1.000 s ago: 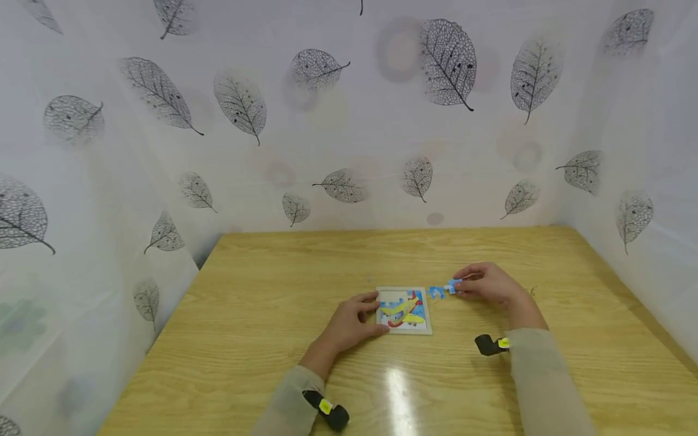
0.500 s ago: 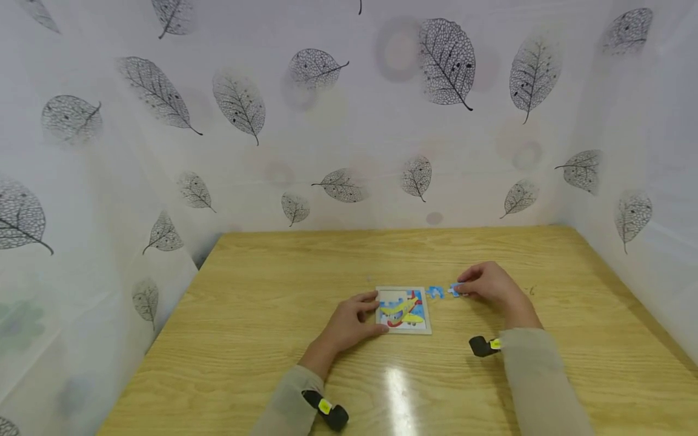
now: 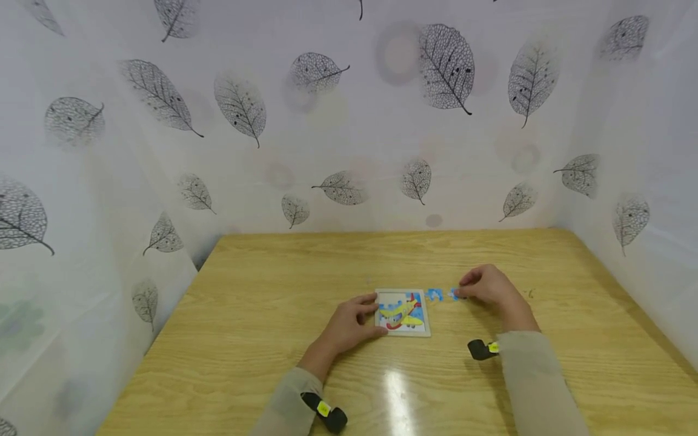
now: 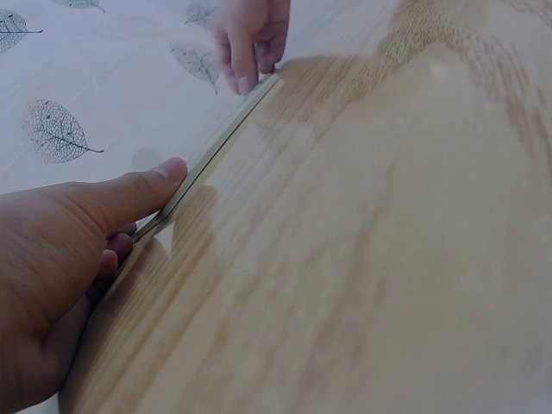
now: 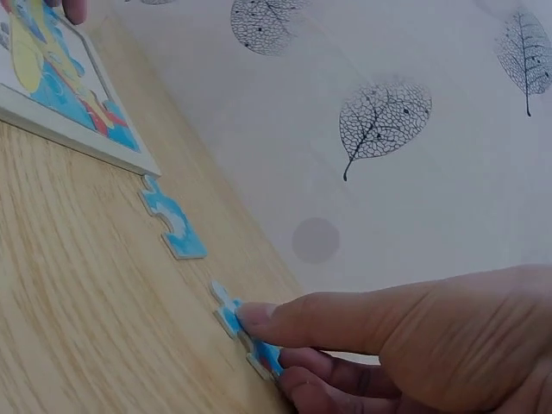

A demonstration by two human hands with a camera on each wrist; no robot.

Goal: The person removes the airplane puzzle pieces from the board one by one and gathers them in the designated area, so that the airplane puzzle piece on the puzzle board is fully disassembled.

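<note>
A jigsaw puzzle (image 3: 402,315) of a yellow and red airplane sits in a light square frame (image 3: 428,327) on the table; its upper left shows bare backing. My left hand (image 3: 349,324) holds the frame's left side, thumb at the near corner and fingers along the edge; in the left wrist view the thumb lies on the rim. To the right of the frame, a blue and white puzzle piece (image 5: 177,222) lies flat by the corner. My right hand (image 3: 491,287) pinches another blue puzzle piece (image 5: 226,317) low at the tabletop, its far part hidden by the fingers.
The wood-grain table (image 3: 283,272) ends at a pale cloth backdrop (image 3: 349,133) printed with dark leaves, which also rises on both sides. Black wrist cameras (image 3: 329,418) are strapped over the sleeves. Light glares off the table in front of the frame.
My right hand has shifted the pinched piece slightly right and toward me, widening the gap from the loose piece, and the piece's angle has changed. My left hand stays on the frame.
</note>
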